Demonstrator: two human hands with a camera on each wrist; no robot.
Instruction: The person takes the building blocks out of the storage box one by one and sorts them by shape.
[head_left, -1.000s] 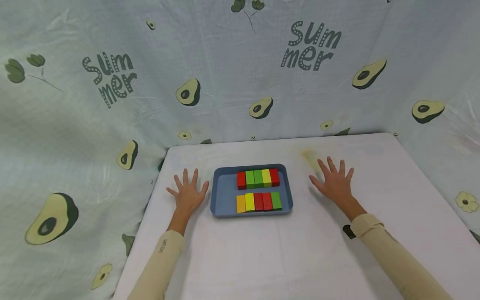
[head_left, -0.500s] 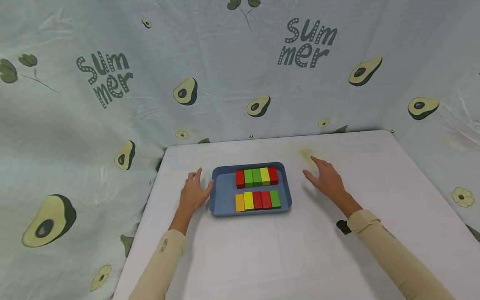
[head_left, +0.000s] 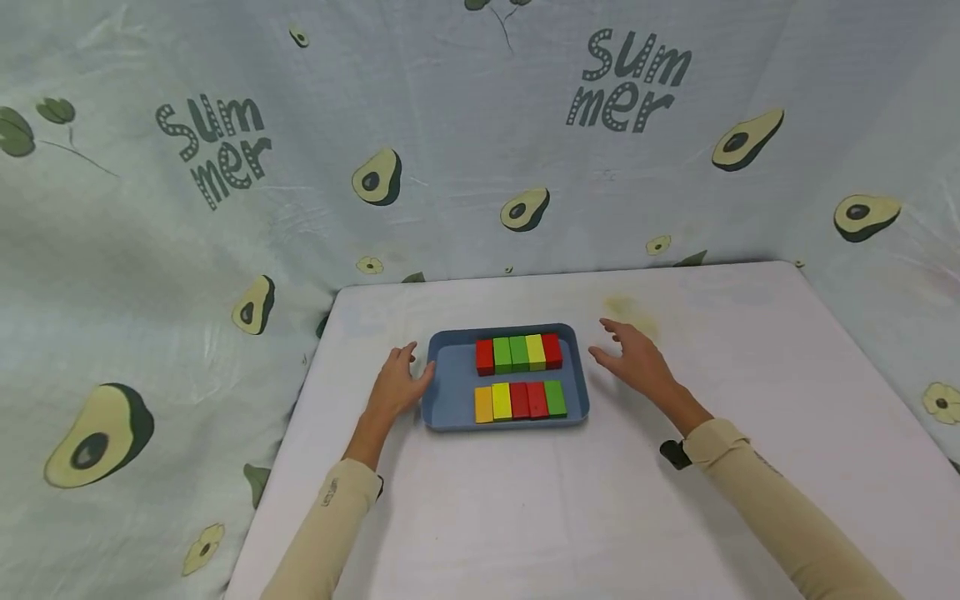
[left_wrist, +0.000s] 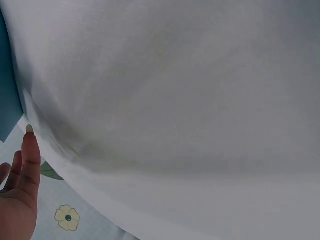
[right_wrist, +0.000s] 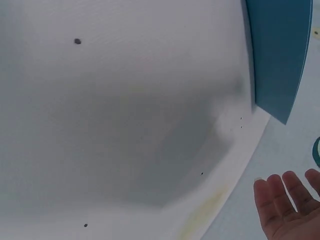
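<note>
A shallow blue-grey tray (head_left: 452,400) lies on the white table in the head view. Inside it, two rows of coloured blocks stand side by side: the far row has a red block (head_left: 485,357), green ones, a yellow and another red; the near row runs from an orange block (head_left: 483,405) through yellow and red to green. My left hand (head_left: 395,385) is at the tray's left side, thumb right by the rim, fingers relaxed. To the right of the tray my right hand (head_left: 637,362) hovers with fingers loosely bent, apart from the rim. Neither hand holds anything.
The white table (head_left: 480,517) stretches around the tray, with a yellowish stain (head_left: 632,312) near its far edge. Behind it hangs a pale cloth (head_left: 450,108) printed with avocados and lettering. Both wrist views show a blue tray wall (right_wrist: 280,55) beside the table cover.
Both hands, spread wide on either side a second ago, have relaxed their fingers and moved inward toward the tray. The tray and blocks have stayed in place.
</note>
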